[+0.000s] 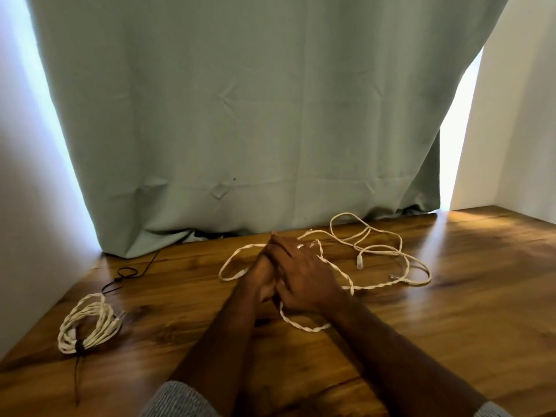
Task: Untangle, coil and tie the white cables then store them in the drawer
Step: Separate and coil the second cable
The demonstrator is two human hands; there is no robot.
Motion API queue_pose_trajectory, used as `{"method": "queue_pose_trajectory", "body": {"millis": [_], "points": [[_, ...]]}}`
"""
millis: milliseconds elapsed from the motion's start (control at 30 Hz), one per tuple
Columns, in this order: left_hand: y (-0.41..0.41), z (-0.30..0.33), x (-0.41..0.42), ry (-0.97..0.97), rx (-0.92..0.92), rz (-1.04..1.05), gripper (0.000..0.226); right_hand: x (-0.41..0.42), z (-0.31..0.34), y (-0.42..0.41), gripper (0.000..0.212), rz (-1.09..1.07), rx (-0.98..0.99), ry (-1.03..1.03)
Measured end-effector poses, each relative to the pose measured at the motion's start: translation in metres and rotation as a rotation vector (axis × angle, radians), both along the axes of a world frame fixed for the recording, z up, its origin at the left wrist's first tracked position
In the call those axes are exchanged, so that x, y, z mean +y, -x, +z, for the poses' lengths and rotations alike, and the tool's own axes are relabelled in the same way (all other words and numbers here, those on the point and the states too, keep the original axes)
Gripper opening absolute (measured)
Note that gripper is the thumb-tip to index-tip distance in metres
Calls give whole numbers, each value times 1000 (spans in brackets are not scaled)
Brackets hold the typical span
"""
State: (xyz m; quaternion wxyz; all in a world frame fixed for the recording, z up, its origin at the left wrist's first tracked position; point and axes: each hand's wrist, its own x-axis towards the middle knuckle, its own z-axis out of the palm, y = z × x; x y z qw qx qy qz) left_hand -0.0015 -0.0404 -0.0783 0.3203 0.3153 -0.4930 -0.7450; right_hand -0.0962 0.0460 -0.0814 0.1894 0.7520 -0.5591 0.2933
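A loose white cable (377, 251) sprawls in tangled loops across the wooden table (451, 311), from the centre out to the right. My left hand (261, 276) and my right hand (305, 278) meet at the table's centre, the right lying partly over the left. Both close around a stretch of this cable. One loop runs out to the left of them and another hangs below my right wrist. A second white cable, a coiled bundle (90, 323), lies at the left front, bound by a dark tie.
A thin black tie or cord (126, 273) lies looped behind the coiled bundle. A grey-green curtain (240, 115) hangs along the table's far edge. White walls close the left and right sides. No drawer is in view.
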Motion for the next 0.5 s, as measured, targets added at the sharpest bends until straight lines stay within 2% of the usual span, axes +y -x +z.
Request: {"method": "queue_pose_trajectory", "body": {"millis": [100,133,233,300,333,400,467,500], "points": [[0,11,3,-45,141,-92,71,-5,0,-2,45,-96,-299,16],[1,11,1,-12,128,-95,73,-7,-1,3,37,-108,-356,-5],[-3,11,1,117,6,-139,71,-9,-6,17,23,-165,-338,-46],[-11,3,-2,186,-113,-174,71,-9,-7,25,27,-249,-361,58],[-15,-2,-5,212,-148,-156,67,-10,-6,31,31,-301,-370,121],[-27,-15,-12,286,-157,-64,45,-14,-2,44,36,-390,-400,185],[-39,-22,-13,323,-159,29,25,-17,2,57,31,-431,-460,175],[-43,-22,-13,324,-170,99,24,-18,4,62,28,-438,-485,153]]}}
